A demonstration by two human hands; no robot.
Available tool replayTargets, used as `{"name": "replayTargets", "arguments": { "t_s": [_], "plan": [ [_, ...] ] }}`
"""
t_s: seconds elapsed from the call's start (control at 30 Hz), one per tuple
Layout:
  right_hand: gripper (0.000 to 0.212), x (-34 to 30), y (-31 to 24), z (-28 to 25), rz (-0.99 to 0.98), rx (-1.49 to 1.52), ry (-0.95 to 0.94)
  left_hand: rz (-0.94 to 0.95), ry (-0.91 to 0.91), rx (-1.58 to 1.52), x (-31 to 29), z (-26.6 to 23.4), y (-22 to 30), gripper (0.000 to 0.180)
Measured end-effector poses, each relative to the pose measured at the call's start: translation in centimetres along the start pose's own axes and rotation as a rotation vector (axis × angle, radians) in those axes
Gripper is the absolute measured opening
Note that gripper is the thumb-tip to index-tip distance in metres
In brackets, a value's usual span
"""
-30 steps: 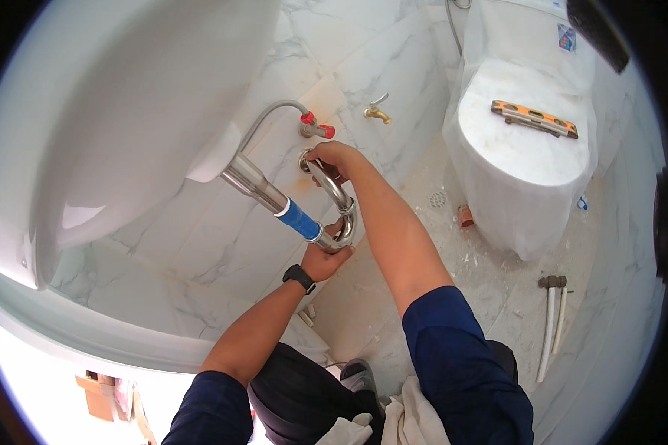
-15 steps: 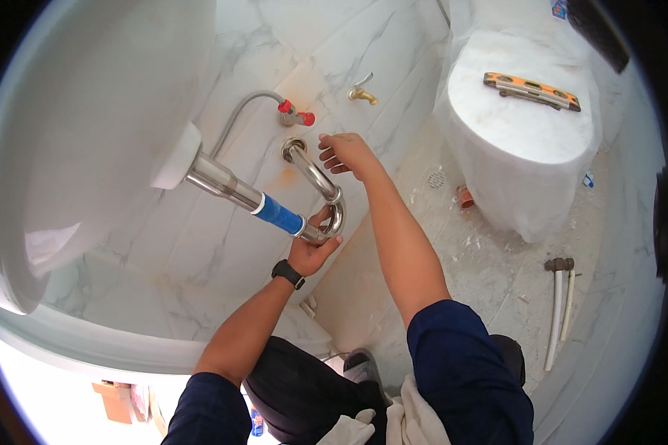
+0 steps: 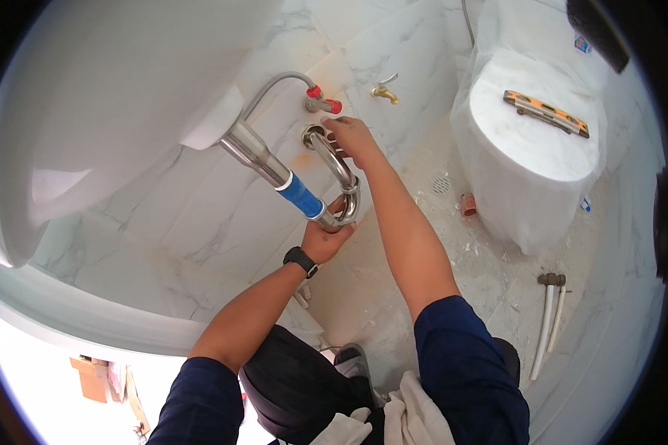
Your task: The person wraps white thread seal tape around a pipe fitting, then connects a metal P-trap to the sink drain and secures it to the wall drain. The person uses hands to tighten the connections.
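My left hand point(image 3: 324, 241), with a black watch on its wrist, is wrapped around the low bend of a chrome drain trap point(image 3: 351, 200) from below. The trap's upper arm runs to a round flange point(image 3: 313, 136) on the marble-look wall. Beside that flange is my right hand point(image 3: 353, 141), its fingers apart and slightly curled at the pipe's wall end; whether the fingertips touch it I cannot tell. A blue sleeve point(image 3: 300, 195) with a white edge covers the joint between the trap and the steel tailpiece point(image 3: 256, 152) under the white basin point(image 3: 126, 96).
Above the flange is a red-handled valve point(image 3: 323, 104) with a grey braided hose point(image 3: 271, 83). A brass tap point(image 3: 384, 92) is farther right. An orange level point(image 3: 548, 113) lies on the plastic-wrapped toilet point(image 3: 527, 193). Two white-handled hammers point(image 3: 548, 322) rest on the debris-strewn floor near a drain grate point(image 3: 441, 185).
My right hand has moved closer to the pipe's wall end. My left hand keeps its grip on the bend. The whole view has shifted slightly.
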State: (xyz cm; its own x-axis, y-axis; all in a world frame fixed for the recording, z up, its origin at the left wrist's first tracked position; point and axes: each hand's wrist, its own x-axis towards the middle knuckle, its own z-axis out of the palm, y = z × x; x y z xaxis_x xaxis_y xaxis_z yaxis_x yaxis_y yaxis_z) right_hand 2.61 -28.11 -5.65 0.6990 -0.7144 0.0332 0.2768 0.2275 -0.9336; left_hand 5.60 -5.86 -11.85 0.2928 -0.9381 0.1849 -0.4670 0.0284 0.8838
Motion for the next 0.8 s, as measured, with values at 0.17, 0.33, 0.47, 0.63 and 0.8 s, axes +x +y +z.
{"name": "replayTargets", "arguments": {
  "t_s": [0.17,0.33,0.47,0.63,0.8],
  "plan": [
    [0.047,2.6,-1.1,1.3,0.299,-0.009,-0.044,-0.098,-0.024,-0.042,0.0,-0.1,-0.2,0.071],
    [0.057,4.0,0.7,2.2,0.250,-0.101,0.029,-0.048,0.009,-0.009,0.0,0.0,0.1,0.068],
    [0.066,5.0,1.4,2.2,0.173,-0.288,0.082,-0.100,-0.018,0.033,0.1,0.0,0.3,0.072],
    [0.067,4.7,1.5,2.2,0.168,-0.319,0.120,-0.082,-0.001,-0.004,0.2,0.1,0.0,0.071],
    [0.062,4.0,1.0,1.8,0.197,-0.253,0.105,-0.089,-0.006,0.074,0.1,-0.1,0.3,0.069]
  ]
}}
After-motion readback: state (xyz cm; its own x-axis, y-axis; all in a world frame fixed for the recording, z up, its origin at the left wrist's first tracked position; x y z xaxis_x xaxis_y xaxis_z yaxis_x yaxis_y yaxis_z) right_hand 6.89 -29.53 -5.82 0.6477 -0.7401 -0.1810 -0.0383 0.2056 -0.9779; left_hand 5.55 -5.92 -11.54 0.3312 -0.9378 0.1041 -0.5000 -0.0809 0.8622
